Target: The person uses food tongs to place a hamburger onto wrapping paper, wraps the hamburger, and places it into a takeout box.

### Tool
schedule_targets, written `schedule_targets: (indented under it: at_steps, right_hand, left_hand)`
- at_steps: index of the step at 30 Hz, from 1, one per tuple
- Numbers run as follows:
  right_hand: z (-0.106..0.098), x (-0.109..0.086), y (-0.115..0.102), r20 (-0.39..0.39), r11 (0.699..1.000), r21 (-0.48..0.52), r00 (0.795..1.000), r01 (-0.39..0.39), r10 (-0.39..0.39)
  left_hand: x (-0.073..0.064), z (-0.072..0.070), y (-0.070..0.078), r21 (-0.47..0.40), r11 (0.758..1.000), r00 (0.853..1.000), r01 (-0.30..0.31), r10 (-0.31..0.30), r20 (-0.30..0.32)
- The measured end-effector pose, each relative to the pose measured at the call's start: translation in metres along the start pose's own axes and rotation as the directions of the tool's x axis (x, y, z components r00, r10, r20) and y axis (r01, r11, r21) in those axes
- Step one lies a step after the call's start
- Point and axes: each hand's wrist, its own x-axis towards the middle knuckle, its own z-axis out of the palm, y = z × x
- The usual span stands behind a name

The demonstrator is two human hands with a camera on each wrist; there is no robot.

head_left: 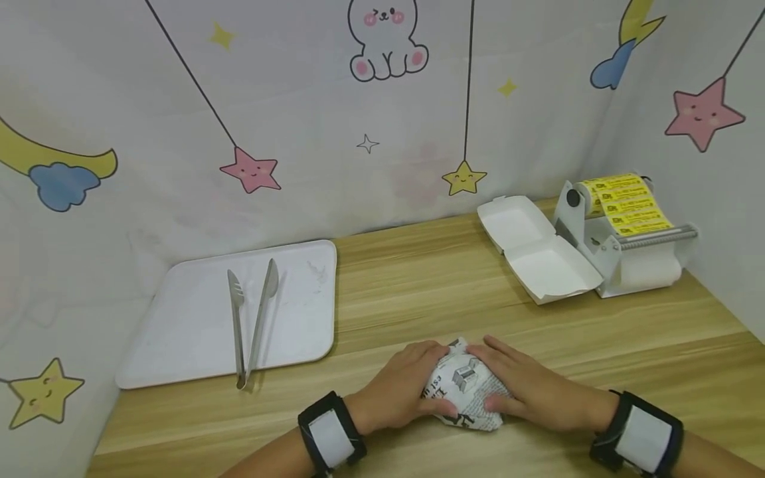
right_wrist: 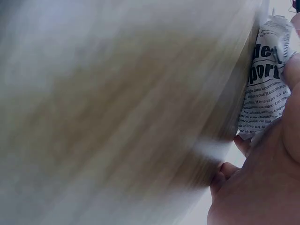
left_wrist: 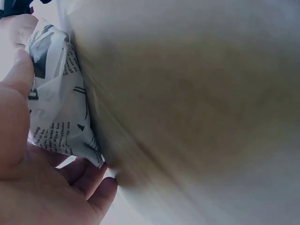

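Note:
A rounded bundle wrapped in newsprint-patterned paper (head_left: 465,385) sits low over the wooden table between two hands. On its left side the left hand (head_left: 399,386) holds it, thumb at the near edge and fingers round the far side. The right hand (head_left: 534,387) grips the opposite side in the same way. Printed text and folds of the paper (left_wrist: 58,101) show in the left wrist view, beside the thumb and fingers. Larger lettering on the wrapping (right_wrist: 265,84) faces the right wrist view. What the paper encloses is hidden.
A white tray (head_left: 185,318) lies at the left, with metal tongs (head_left: 258,325) across it, their joined end over its front edge. An opened white clamshell box (head_left: 546,265) stands at the back right, against a label dispenser (head_left: 609,249) loaded with yellow labels (head_left: 633,206). A printed curtain (head_left: 323,99) hangs behind.

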Motion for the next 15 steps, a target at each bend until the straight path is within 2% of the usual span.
schedule_targets:
  at_steps: [7,13,15]
  right_hand:
    - [0.002,0.001,-0.001,-0.028,0.999,-0.052,0.999,0.014,-0.016]
    - [-0.008,-0.001,-0.006,-0.008,0.999,-0.001,0.999,-0.049,0.049]
    - [-0.016,-0.002,-0.006,-0.034,0.997,0.023,0.996,-0.078,0.079]
  left_hand:
    - [0.003,0.0,0.004,0.055,0.999,1.0,0.004,-0.005,0.012]
    - [0.002,0.0,0.007,0.062,0.997,0.999,0.041,-0.042,0.022]
    - [0.001,0.0,0.008,0.066,0.997,0.999,0.046,-0.047,0.016]
